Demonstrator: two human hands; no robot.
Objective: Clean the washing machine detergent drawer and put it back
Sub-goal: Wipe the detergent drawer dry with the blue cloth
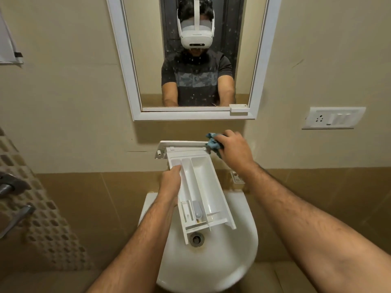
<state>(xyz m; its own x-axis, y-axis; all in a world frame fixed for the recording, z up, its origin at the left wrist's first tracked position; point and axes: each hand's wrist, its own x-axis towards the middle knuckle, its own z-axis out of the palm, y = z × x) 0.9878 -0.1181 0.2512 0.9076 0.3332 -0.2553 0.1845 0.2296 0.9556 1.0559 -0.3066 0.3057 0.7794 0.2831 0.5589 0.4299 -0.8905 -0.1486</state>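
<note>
Right hand (233,150) bunches a half-hidden blue cloth (212,141); left hand (170,180) grips the drawer (201,182), fingertips hidden.

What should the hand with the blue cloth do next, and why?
Probably rub the blue cloth along the drawer's front panel toward its other end. The right hand grips the cloth bunched at the panel's right corner, while the left hand holds the white detergent drawer steady over the sink. The rest of the panel looks unwiped yet.
</note>
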